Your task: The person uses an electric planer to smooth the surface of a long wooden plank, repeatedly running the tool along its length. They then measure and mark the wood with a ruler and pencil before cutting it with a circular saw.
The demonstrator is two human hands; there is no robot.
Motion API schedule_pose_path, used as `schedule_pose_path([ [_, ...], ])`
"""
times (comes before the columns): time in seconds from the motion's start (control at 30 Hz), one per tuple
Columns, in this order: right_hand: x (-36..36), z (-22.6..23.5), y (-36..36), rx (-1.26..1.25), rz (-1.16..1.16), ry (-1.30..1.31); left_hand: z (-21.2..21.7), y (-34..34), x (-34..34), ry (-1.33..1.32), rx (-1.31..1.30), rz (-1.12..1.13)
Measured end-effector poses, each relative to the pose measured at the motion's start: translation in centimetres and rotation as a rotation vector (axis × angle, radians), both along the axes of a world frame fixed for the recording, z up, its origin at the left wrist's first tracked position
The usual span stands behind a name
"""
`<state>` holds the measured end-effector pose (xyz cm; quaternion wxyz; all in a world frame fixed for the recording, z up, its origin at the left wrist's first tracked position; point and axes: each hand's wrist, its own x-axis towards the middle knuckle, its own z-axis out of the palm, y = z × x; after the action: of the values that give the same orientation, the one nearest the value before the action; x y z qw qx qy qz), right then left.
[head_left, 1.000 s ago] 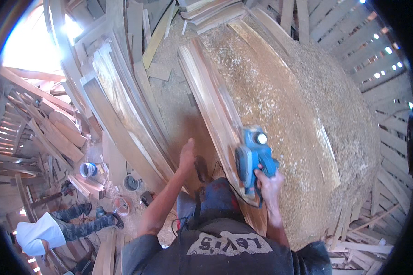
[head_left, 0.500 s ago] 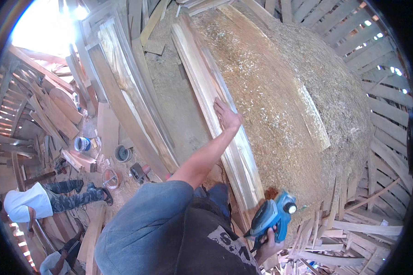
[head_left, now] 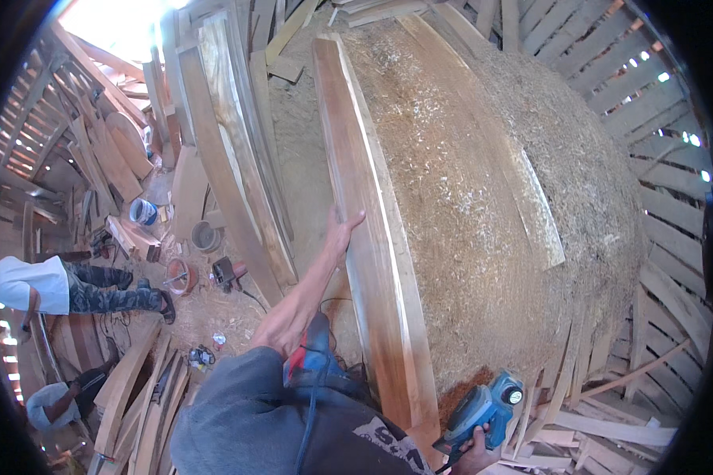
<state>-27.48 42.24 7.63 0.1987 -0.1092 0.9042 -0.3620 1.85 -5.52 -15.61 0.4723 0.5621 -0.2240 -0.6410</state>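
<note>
Open-sided workshop, slatted wall [head_left: 677,214] curving along the right. A broad heap of shavings [head_left: 471,206] fills the middle-right. Left, a stack of long boards [head_left: 222,150] runs away from the wearer. Between them, the long plank [head_left: 372,237], lengthwise, near end beside the wearer's body, pale strip down its right side.

Edges and room: shavings crowd the plank's right edge for most of its length; on its left, a lane of dusty floor [head_left: 305,150] separates it from the stack, widest toward the far end. Likely the better side for shifting it. Co-worker in a white shirt [head_left: 32,285] at far left, well apart.

Blue power planer [head_left: 483,408] just right of the plank's near end, off the top face. Right hand [head_left: 477,453] closed around its handle. Left hand [head_left: 342,236] hooked on the plank's left edge, a digit over the top; fingers below hidden.

Step, as judged: positioning the plank between planing passes. Next move calls for a settled plank, left hand clear of the planer's path.
</note>
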Motion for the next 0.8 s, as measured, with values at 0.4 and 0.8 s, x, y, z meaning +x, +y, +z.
schedule_pose_path([
  [0.4, 2.7, 1.0, -10.9, -0.277, -0.164, -0.179, -2.8, -7.4, 1.2, 0.336, -0.045, 0.181],
  [0.8, 6.9, 1.9, -14.5, -0.285, -0.160, -0.258, -9.1, -24.3, 3.7, 0.187, -0.192, 0.051],
])
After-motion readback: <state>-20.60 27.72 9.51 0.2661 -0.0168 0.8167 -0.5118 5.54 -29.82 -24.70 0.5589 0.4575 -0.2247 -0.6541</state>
